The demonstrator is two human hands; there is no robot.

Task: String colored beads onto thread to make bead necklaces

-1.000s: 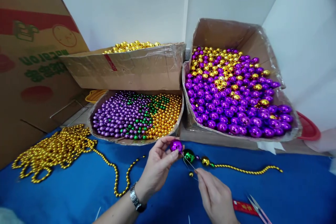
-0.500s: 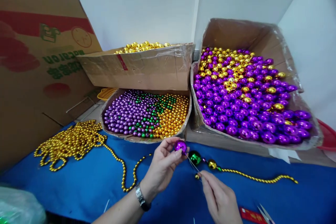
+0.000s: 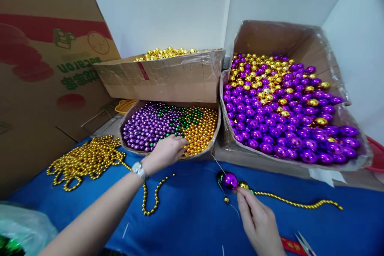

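A: Blue cloth [image 3: 186,224] covers your bench, white walls behind. Note the change: a second ago your left hand [image 3: 165,153] pinched the purple ball [image 3: 229,180] at the needle; now it has let go and reached into the small-bead box [image 3: 210,150].

B: Grip state, left?

A: Fingers curled down onto the beads where the purple [image 3: 144,126] and gold [image 3: 201,130] patches meet, with green [image 3: 192,115] just behind. You cannot tell whether anything is pinched yet; the fingertips are hidden.

B: And the right?

A: Your right hand [image 3: 259,224] is closed in a pinch on the strand just beside the purple ball. That ball now sits pushed against the green ball, which shows only as a sliver at its left, with a gold ball [image 3: 243,185] touching on the right. The gold chain [image 3: 297,204] trails off right across the cloth.

B: Needle?

A: Thin wire [image 3: 216,163] sticking up-left from the purple ball, free. One small gold bead [image 3: 226,199] hangs on the thread below.

B: Reading of it?

A: Judgement only: the purple ball is seated on the strand, and your left hand seems to be after a small bead.

B: Surroundings?

A: Big-ball box [image 3: 354,156] right, mostly purple with gold. Loose gold chain pile [image 3: 87,160] left. Scissors [image 3: 306,244] at the bottom right edge.
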